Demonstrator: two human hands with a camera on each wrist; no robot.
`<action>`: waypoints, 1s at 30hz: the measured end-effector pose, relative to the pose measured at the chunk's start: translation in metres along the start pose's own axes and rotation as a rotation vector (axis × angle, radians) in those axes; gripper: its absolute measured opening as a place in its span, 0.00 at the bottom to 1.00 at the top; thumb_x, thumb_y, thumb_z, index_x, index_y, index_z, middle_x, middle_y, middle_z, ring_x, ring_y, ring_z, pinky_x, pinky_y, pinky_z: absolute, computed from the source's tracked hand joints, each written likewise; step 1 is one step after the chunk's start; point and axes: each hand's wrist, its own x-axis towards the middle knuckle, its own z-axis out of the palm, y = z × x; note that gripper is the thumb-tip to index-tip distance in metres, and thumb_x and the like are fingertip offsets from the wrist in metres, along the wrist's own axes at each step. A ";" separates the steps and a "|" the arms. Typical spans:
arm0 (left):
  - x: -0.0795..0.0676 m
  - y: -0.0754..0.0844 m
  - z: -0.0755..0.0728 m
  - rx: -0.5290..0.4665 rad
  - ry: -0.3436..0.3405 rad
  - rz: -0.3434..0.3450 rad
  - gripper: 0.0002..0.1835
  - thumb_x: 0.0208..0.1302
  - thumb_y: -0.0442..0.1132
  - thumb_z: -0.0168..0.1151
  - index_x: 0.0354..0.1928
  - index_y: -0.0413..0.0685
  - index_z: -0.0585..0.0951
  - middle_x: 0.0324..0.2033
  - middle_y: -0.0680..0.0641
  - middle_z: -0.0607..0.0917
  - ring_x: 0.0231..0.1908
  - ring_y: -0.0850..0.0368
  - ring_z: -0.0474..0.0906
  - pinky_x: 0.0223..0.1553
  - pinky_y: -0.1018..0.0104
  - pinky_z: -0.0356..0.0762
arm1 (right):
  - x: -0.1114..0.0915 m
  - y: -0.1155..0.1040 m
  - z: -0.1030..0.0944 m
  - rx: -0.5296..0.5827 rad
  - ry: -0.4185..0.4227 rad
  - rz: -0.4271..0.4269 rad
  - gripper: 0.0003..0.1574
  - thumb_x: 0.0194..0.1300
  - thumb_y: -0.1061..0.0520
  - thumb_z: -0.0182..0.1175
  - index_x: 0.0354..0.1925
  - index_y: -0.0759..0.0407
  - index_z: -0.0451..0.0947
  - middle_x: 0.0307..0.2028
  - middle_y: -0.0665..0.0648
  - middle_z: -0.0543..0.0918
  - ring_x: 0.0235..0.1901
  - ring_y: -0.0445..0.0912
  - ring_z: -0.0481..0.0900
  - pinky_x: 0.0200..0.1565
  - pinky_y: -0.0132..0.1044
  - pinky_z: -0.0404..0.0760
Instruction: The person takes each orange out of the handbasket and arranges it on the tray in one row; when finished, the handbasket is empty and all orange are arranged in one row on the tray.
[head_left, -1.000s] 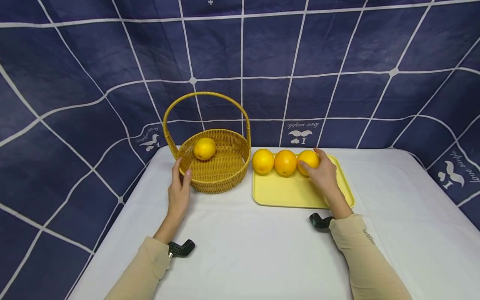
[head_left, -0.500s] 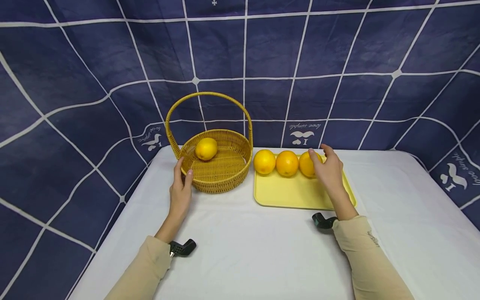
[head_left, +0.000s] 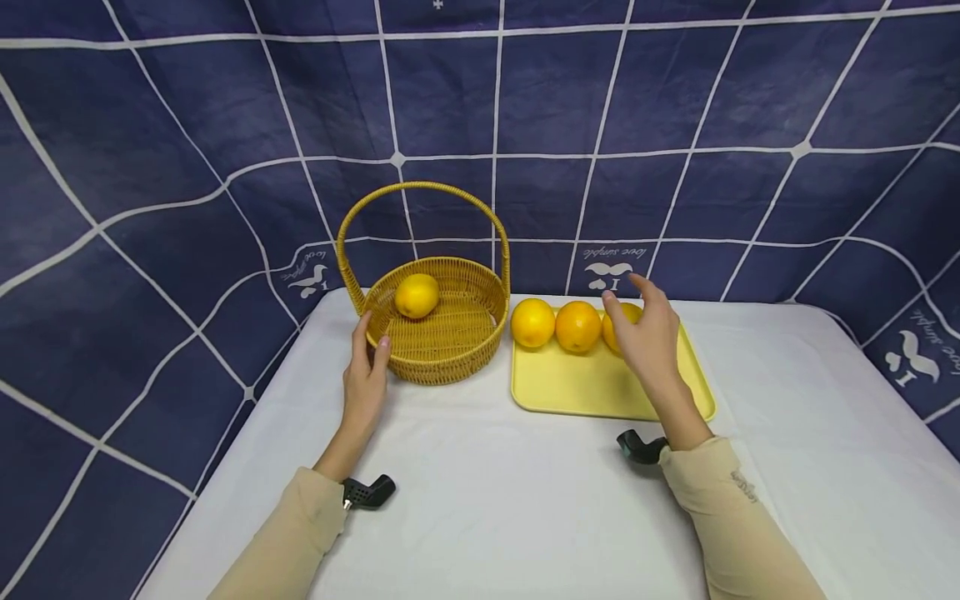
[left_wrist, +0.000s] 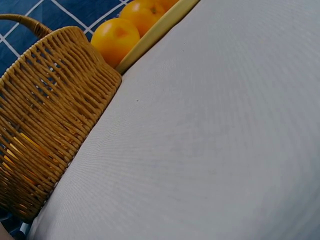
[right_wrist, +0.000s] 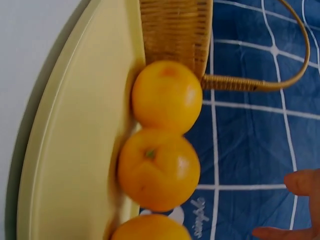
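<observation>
A yellow wicker basket (head_left: 450,367) with a tall arched handle stands at the back left; one orange (head_left: 417,296) lies inside it on the left. My left hand (head_left: 365,383) holds the basket's near-left rim, thumb over the edge and fingers along the outside. Three oranges sit in a row along the back of a yellow tray (head_left: 577,392): a left one (head_left: 532,323), a middle one (head_left: 578,327) and a right one (head_left: 611,335). My right hand (head_left: 648,333) is spread over the right orange, thumb and fingers apart, holding nothing, and partly hides it.
The tray stands just right of the basket on a white-covered table (head_left: 480,500). A dark blue cloth (head_left: 555,100) with white lines hangs close behind them. Black wrist devices (head_left: 367,492) are worn on both forearms.
My right hand has come off the right orange: thumb and fingers were around it and are now lifted and spread above it. My left hand stays at the basket rim.
</observation>
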 end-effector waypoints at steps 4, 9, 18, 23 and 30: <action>0.001 0.000 0.001 0.008 -0.005 -0.003 0.33 0.83 0.62 0.43 0.84 0.76 0.51 0.83 0.53 0.57 0.81 0.46 0.58 0.80 0.46 0.56 | -0.006 -0.010 0.005 0.009 -0.022 -0.023 0.40 0.75 0.40 0.61 0.75 0.61 0.70 0.73 0.65 0.74 0.73 0.64 0.69 0.76 0.60 0.63; 0.001 0.000 0.000 0.007 0.004 0.002 0.33 0.83 0.61 0.43 0.84 0.75 0.51 0.83 0.52 0.58 0.80 0.46 0.58 0.80 0.46 0.57 | -0.012 -0.019 0.016 0.052 -0.093 -0.060 0.43 0.71 0.40 0.67 0.75 0.59 0.71 0.71 0.62 0.77 0.70 0.60 0.73 0.70 0.58 0.74; 0.002 0.000 0.000 0.015 0.000 0.003 0.33 0.83 0.62 0.43 0.84 0.74 0.50 0.83 0.53 0.56 0.81 0.46 0.57 0.81 0.45 0.56 | -0.019 -0.025 0.031 0.177 -0.212 -0.022 0.43 0.69 0.42 0.71 0.74 0.57 0.71 0.71 0.59 0.76 0.72 0.55 0.73 0.72 0.51 0.75; 0.002 0.001 -0.001 0.017 0.000 0.000 0.34 0.83 0.62 0.43 0.84 0.75 0.50 0.83 0.53 0.56 0.81 0.46 0.56 0.81 0.45 0.55 | -0.024 -0.030 0.035 0.213 -0.259 -0.010 0.43 0.69 0.43 0.71 0.74 0.58 0.71 0.71 0.57 0.76 0.72 0.53 0.73 0.71 0.50 0.75; 0.001 0.000 0.001 -0.001 0.000 0.001 0.33 0.83 0.62 0.44 0.84 0.75 0.51 0.83 0.53 0.57 0.81 0.46 0.57 0.80 0.46 0.57 | -0.028 -0.038 0.042 0.237 -0.280 -0.041 0.40 0.69 0.48 0.72 0.73 0.58 0.72 0.70 0.59 0.78 0.69 0.54 0.77 0.71 0.50 0.76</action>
